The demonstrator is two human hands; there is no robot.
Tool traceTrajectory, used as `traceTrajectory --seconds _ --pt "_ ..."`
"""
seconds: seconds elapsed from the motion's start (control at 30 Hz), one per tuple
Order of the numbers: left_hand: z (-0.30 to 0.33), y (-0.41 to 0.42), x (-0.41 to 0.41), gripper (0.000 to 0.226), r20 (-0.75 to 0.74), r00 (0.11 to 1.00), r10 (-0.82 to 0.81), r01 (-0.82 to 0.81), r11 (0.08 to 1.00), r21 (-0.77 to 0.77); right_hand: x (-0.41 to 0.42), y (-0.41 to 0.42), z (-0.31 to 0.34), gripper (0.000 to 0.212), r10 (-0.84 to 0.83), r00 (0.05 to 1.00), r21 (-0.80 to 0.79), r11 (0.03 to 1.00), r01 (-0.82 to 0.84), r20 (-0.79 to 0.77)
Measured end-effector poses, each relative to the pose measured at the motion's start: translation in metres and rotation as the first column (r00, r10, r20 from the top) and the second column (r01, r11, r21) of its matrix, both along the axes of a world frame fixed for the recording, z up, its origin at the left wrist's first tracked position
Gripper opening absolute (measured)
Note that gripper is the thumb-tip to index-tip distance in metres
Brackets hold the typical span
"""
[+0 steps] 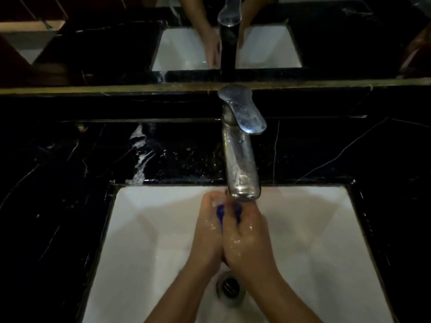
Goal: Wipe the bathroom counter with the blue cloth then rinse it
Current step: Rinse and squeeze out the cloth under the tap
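Note:
Both hands are pressed together over the white sink [314, 229], right under the spout of the chrome faucet [240, 155]. My left hand [207, 231] and my right hand [249, 238] squeeze the blue cloth [220, 213] between them. Only small blue folds show between the fingers near the spout; the remainder of the cloth is hidden inside the hands. Both hands look wet and shiny. The black marble counter [58, 183] surrounds the sink and has water drops behind it.
The sink drain [231, 286] lies below my wrists. A foamy wet streak [141, 157] runs across the counter left of the faucet. Above the brass strip, a mirror [268, 47] reflects the sink, faucet and hands.

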State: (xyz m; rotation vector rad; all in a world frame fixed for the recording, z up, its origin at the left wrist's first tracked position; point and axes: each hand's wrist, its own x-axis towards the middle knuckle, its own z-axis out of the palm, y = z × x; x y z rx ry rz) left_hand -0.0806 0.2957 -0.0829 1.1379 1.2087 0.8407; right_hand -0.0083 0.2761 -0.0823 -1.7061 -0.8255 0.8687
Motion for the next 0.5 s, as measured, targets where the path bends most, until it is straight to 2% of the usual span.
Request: traceTrajectory --seconds 0.1,0.13,0.23,0.33,0.43,0.5 --pt "-0.005 -0.008 0.003 0.022 -0.024 0.998 0.056 -0.057 0.998 -0.037 0.004 0.003 0.000 0.022 0.019 0.994 -0.013 1.000 -0.020 -0.108" --pt "-0.007 -0.008 0.005 0.019 -0.028 0.998 0.056 -0.057 0.997 -0.051 0.005 0.001 0.000 0.023 0.003 0.992 -0.022 1.000 -0.006 -0.129" --pt "-0.006 -0.005 0.005 0.004 0.036 0.994 0.102 -0.098 0.989 -0.107 0.001 -0.001 -0.002 0.008 -0.023 0.998 -0.039 0.999 0.020 -0.066" --pt "-0.005 -0.012 0.006 0.017 0.014 0.994 0.110 -0.107 0.988 -0.113 0.001 -0.007 -0.009 0.005 -0.072 0.977 -0.059 0.996 0.062 -0.201" --pt "0.000 -0.010 0.003 0.009 0.048 0.992 0.117 -0.110 0.986 -0.126 -0.001 -0.008 -0.008 0.009 -0.079 0.994 -0.040 0.996 0.076 -0.080" --pt "-0.003 -0.009 0.002 0.013 0.020 0.992 0.128 -0.125 0.986 -0.113 -0.004 -0.008 -0.009 0.011 -0.073 0.993 -0.043 0.997 0.070 -0.094"
